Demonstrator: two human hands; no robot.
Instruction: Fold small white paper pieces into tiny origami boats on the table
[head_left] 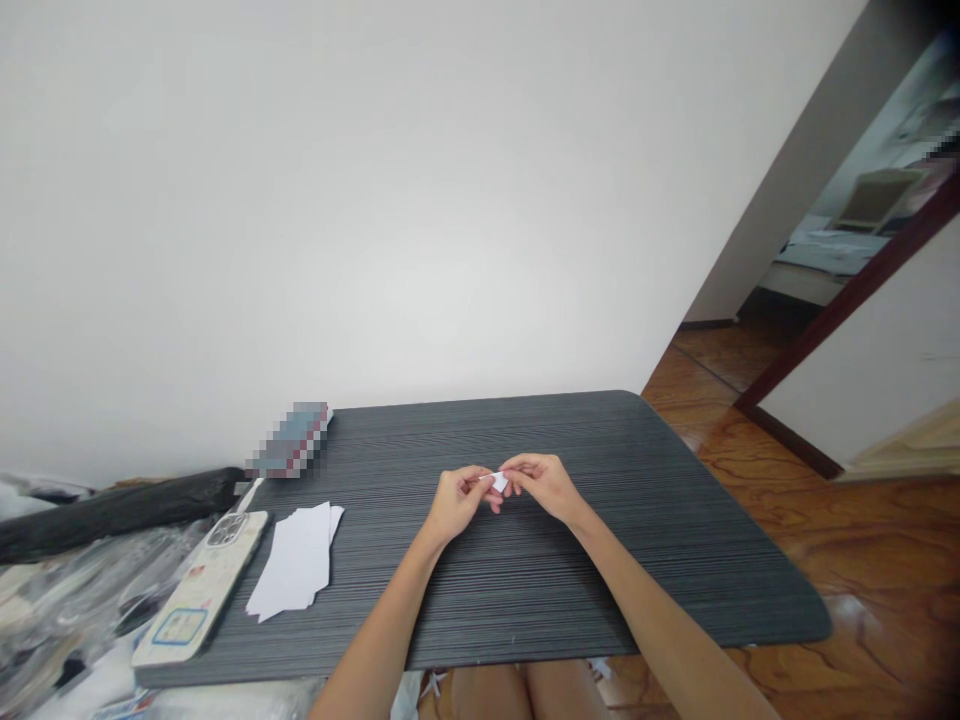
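A small white piece of folded paper [499, 482] is pinched between my two hands, above the middle of the dark table. My left hand [461, 498] grips its left side between thumb and fingers. On the other side, the thumb and fingertips of my right hand [545, 484] close on the paper. The fingers cover part of it, so its full shape does not show. To the left lies a loose stack of white paper sheets [296, 560], apart from both hands.
The dark striped table [675, 560] stands against a white wall. A phone in a patterned case [202, 590] lies along its left edge, with a blurred-out flat object [292, 440] farther back. Plastic-wrapped things [82, 580] are heaped left of the table. Wooden floor [892, 560] shows at right.
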